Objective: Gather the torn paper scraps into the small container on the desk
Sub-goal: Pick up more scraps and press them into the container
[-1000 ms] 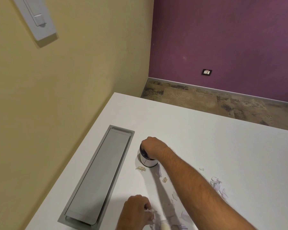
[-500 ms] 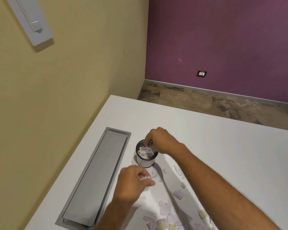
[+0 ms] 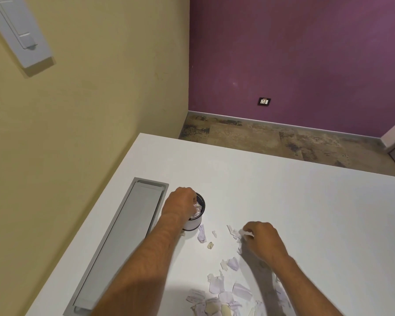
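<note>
The left hand (image 3: 180, 205) was bunched over the container (image 3: 195, 221), fingers apparently pushing scraps in. At four o'clock of it, the right hand (image 3: 261, 239) pinched one scrap. Loose scraps (image 3: 217, 285) littered the surface (image 3: 306, 201): light, limp, best nipped at an edge.

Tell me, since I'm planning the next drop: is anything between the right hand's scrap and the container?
The desk between the right hand and the container holds only a few loose paper scraps lying flat. But the left hand sits over the container's mouth, covering much of the opening.
</note>
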Demonstrator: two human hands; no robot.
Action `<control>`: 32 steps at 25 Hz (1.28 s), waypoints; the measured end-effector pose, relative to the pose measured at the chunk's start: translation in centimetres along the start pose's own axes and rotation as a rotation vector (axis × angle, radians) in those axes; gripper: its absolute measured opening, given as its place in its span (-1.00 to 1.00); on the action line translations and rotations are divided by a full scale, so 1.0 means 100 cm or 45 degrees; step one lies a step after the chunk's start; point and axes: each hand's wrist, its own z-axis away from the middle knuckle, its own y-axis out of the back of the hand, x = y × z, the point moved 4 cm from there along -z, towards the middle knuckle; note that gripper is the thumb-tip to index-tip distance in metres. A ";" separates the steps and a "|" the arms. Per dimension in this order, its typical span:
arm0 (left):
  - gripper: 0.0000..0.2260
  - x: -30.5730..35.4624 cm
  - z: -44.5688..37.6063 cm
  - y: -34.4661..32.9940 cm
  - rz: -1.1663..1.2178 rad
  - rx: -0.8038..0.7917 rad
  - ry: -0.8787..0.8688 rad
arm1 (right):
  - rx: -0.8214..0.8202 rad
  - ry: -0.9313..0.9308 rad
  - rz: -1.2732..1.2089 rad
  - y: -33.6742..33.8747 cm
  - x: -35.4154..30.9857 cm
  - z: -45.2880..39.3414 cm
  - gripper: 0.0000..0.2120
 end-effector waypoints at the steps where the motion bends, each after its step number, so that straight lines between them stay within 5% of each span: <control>1: -0.77 0.001 -0.002 -0.003 -0.103 -0.040 -0.026 | 0.054 -0.023 0.005 -0.002 0.007 0.003 -0.84; 4: -0.67 0.005 -0.009 -0.008 -0.291 -0.135 -0.067 | 0.065 0.031 0.017 -0.011 0.013 0.008 -0.77; 7: -0.66 0.012 -0.005 -0.006 -0.388 -0.166 -0.087 | -0.183 0.081 0.088 -0.032 0.006 0.014 -0.39; 11: -0.84 0.028 0.016 0.009 -0.313 0.122 -0.233 | -0.288 0.193 0.246 -0.057 -0.007 0.029 -0.21; 13: -0.82 0.037 0.037 0.002 -0.113 0.143 -0.346 | -0.277 0.282 0.295 -0.062 -0.011 0.037 -0.31; 17: -0.56 0.042 0.097 -0.057 -0.037 -0.258 -0.477 | -0.146 0.466 0.361 -0.058 -0.015 0.055 -0.76; 20: -0.14 0.022 0.139 -0.110 -0.192 -0.574 -0.375 | -0.120 0.481 0.280 -0.058 -0.006 0.069 -0.73; 22: -0.05 0.013 0.156 -0.129 -0.267 -0.558 -0.297 | -0.220 0.489 0.255 -0.057 0.000 0.078 -0.50; 25: -0.13 0.012 0.166 -0.141 -0.201 -0.456 -0.252 | -0.387 0.515 0.390 -0.056 0.004 0.088 -0.21; 32: -0.65 0.005 0.151 -0.145 0.036 -0.391 -0.210 | -0.193 0.447 0.304 -0.061 -0.003 0.088 -0.71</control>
